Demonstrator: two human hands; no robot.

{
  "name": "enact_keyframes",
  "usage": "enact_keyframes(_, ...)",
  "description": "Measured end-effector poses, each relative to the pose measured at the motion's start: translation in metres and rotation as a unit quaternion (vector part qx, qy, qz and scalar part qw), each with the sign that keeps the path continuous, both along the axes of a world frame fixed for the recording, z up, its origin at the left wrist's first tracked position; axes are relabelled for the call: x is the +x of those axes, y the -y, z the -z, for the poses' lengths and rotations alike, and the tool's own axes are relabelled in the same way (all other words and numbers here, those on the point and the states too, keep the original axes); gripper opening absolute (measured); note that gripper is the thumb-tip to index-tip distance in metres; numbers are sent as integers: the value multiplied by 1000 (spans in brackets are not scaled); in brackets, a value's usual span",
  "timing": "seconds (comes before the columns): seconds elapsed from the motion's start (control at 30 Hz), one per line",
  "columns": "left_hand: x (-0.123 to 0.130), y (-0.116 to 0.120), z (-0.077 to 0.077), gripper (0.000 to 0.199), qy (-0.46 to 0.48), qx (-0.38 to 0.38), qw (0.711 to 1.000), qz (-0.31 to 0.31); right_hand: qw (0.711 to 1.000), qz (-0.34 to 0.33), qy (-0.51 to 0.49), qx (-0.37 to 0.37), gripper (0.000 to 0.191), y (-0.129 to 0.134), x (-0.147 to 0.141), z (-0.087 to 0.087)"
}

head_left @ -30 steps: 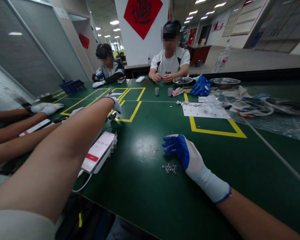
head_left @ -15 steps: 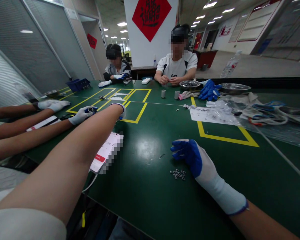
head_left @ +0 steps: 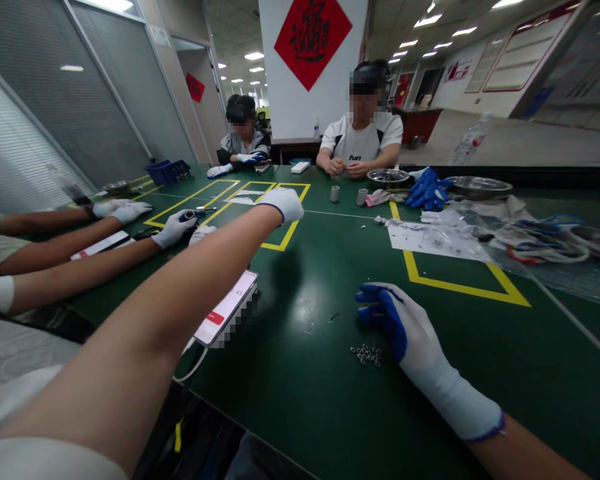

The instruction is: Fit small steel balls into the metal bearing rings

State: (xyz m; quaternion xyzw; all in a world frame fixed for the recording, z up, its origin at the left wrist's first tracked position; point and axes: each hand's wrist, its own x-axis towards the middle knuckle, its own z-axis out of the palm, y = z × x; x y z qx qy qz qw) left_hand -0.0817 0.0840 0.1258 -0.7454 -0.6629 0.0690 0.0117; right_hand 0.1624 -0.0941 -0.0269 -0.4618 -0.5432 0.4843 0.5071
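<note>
My left hand point(head_left: 283, 203), in a white glove, is held over the table beside the yellow tape. Its fingers curl down out of sight, closed, and whatever they may hold is hidden. My right hand point(head_left: 405, 327), in a white glove with a blue palm, rests on its side on the green table point(head_left: 300, 400). Its fingers are loosely stretched and hold nothing. Close to its left lies a small cluster of metal rings or nuts point(head_left: 366, 355). A thin small scrap point(head_left: 333, 318) lies farther left.
A phone point(head_left: 225, 310) with a cable lies under my left forearm. To the left, a co-worker's gloved hand point(head_left: 175, 228) holds a dark round-ended tool. Plastic bags point(head_left: 460, 233), blue gloves point(head_left: 427, 190) and metal bowls point(head_left: 387, 176) are at the far right. Two people sit opposite.
My left hand has risen and swung right, away from the co-worker's hand on the left. The view has shifted slightly. My right hand and the rings stay as they were.
</note>
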Motion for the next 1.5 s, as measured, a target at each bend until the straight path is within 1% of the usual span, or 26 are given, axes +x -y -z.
enact_keyframes(0.03,19,9,0,55,9,2,1000,7,999,31,21,9,62,1,-1,0)
enact_keyframes(0.1,57,30,3,52,35,-1,999,39,991,102,64,50,61,1,-4,0)
enact_keyframes(0.13,74,42,6,51,48,-5,997,56,984,138,84,78,61,1,-5,0)
enact_keyframes(0.2,102,68,12,54,77,-15,993,88,962,205,120,133,67,-1,-6,2)
enact_keyframes(0.27,121,95,18,57,149,-29,979,135,938,260,154,169,78,-4,-5,4)
enact_keyframes(0.3,128,108,21,56,173,-41,972,153,928,278,170,180,83,-6,-3,6)
enact_keyframes(0.37,136,129,28,52,206,-50,962,171,918,289,188,194,89,-9,0,9)
enact_keyframes(0.47,137,149,36,42,235,-34,955,176,929,267,183,179,88,-12,4,10)
enact_keyframes(0.57,130,154,44,36,271,1,948,163,943,237,171,157,82,-12,3,7)
enact_keyframes(0.63,122,154,49,33,302,27,938,168,947,218,177,157,82,-10,1,6)
enact_keyframes(0.7,115,153,56,28,339,64,920,186,945,214,185,165,81,-8,-1,5)
enact_keyframes(0.8,110,154,71,25,403,123,882,212,937,229,190,184,74,-7,-4,5)
enact_keyframes(0.93,109,155,97,36,479,186,833,204,938,224,198,175,57,-10,-5,5)
enact_keyframes(1.0,109,154,108,39,500,208,816,205,941,216,198,167,51,-12,-3,5)
enact_keyframes(1.07,107,153,116,39,511,222,801,218,943,213,196,162,50,-13,-1,5)
enact_keyframes(1.2,102,151,124,40,521,244,781,243,950,204,186,147,52,-11,-2,4)
enact_keyframes(1.27,99,151,124,38,518,253,787,219,953,210,171,138,52,-9,-5,1)
enact_keyframes(1.3,97,151,123,36,513,251,797,198,954,214,163,133,54,-8,-6,0)
enact_keyframes(1.37,95,149,120,30,483,220,833,153,956,220,148,123,57,-7,-7,-3)
enact_keyframes(1.4,93,147,118,27,458,189,857,139,957,224,141,120,57,-7,-7,-4)
enact_keyframes(1.43,91,145,116,25,428,144,882,138,956,230,134,120,56,-7,-7,-5)
enact_keyframes(1.47,89,143,114,23,393,93,902,150,955,236,129,122,54,-7,-7,-5)
enact_keyframes(1.5,88,142,113,22,358,44,917,169,954,243,126,125,52,-8,-6,-6)
